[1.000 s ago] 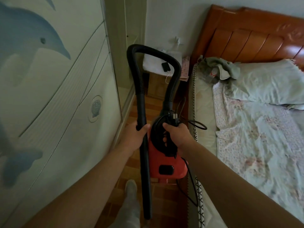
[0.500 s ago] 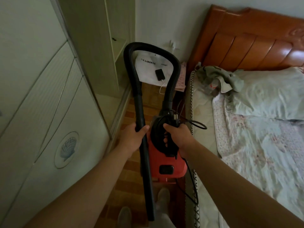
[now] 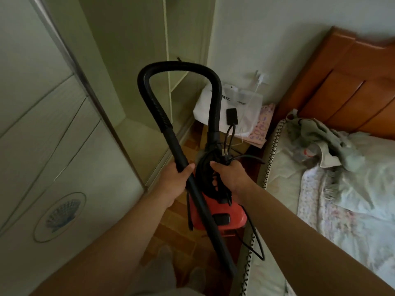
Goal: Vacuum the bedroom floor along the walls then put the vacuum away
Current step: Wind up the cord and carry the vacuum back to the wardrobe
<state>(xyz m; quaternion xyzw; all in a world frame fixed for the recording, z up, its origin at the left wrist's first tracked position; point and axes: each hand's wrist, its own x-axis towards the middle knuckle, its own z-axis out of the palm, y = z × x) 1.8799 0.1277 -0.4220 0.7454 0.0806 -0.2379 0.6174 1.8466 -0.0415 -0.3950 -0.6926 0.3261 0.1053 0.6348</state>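
Nearest: our feet (image 3: pixel 158 272), blurred, on the wood floor (image 3: pixel 171 238)

Our left hand (image 3: pixel 174 182): fingers curled round the black rigid tube (image 3: pixel 201 201), thumb over its top; the tube slants down to the near right

Our right hand (image 3: pixel 232 178): wrapped round the black handle on top of the red canister vacuum (image 3: pixel 222 218), pinning the coiled power cord (image 3: pixel 256 242), one loop hanging toward the bed

Vacuum: held in the aisle between wardrobe and bed, with its ribbed hose (image 3: pixel 177 69) arching up and over from tube to body

Left: sliding wardrobe door (image 3: pixel 62 212) with a shell motif

Right: mattress (image 3: pixel 284 184) edge, patterned bedding, a crumpled grey cloth (image 3: pixel 320 133)

Far: nightstand bearing a white bag (image 3: pixel 245 107) and a dark phone (image 3: pixel 232 116); a charger (image 3: pixel 261 79) in the wall; the orange wooden headboard (image 3: pixel 352 92)
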